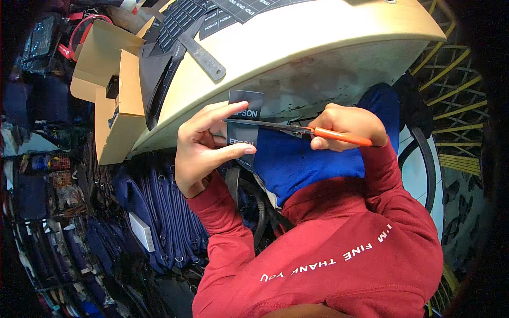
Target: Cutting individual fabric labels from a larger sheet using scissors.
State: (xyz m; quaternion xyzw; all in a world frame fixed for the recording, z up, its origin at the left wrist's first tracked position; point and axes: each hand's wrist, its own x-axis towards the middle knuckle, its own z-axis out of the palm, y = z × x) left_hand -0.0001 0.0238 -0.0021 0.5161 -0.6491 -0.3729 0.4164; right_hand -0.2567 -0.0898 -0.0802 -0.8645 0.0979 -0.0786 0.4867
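On the far left, an open cardboard box (pixel 132 100) sits against the end of the pale tabletop (pixel 297 34), flaps spread, which seems to leave its contents within reach of the seat. Nearer, below it, dark blue bags (pixel 164 217) are packed side by side with their metal rings outward, probably to save room; a slim white box (pixel 141 232) leans on them.

On the far side of the tabletop lie sheets of black labels (pixel 183 24) with pale lettering, overlapping toward the left and leaving bare wood in front. A steel ruler (pixel 203 57) rests slantwise on that bare part, by the near edge, likely handy for either arm.

Just off that edge, the left hand (pixel 204 138) has the black label strip (pixel 243 134) over the lap. Its index finger lies across the strip on the far side, the thumb across it on the near side, with a wide gap between them; the other fingers curl behind, and how firmly they press cannot be told. That spread appears to steady the strip on both sides of the blades while keeping the fingertips off the cutting line.

From the right, the orange-handled scissors (pixel 319 132) reach across the strip between finger and thumb, their blades almost together. The right hand (pixel 350 124) is closed around the handles, fingers folded, holding the scissors nearly level and square to the strip, presumably for a straight edge. The blue trousers (pixel 318 167) lie beneath.
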